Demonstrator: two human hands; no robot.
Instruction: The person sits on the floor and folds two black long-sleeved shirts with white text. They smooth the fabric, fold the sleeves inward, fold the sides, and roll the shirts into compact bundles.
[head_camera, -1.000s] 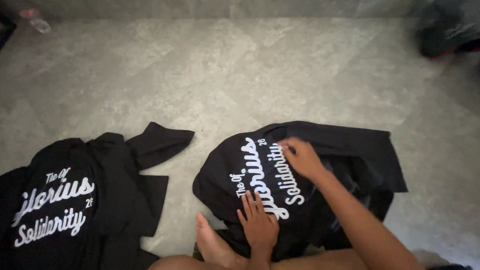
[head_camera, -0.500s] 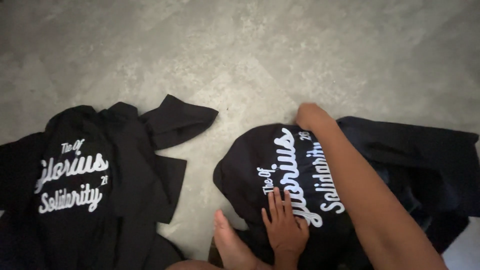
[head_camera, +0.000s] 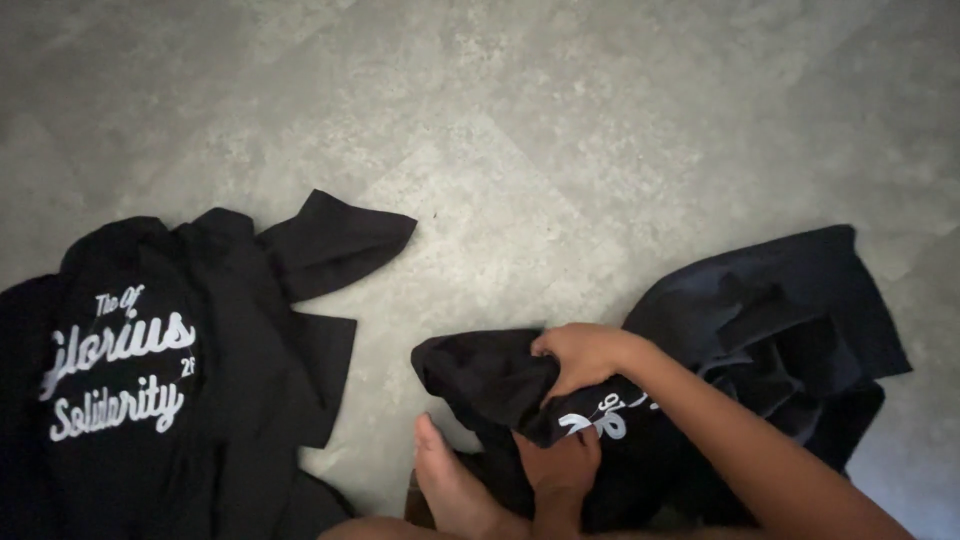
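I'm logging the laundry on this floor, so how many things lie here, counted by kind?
Black printed shirts: 2, one flat at the left, one bunched under the right hand and left hand.
Plain black garment pile: 1, at the right; how many pieces it holds cannot be told.
Bare foot: 1.
Total: 4.

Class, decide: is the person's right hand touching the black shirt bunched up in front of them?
Touching. The head view shows the right hand gripping a gathered fold of the black shirt, fingers curled over the cloth with no gap.
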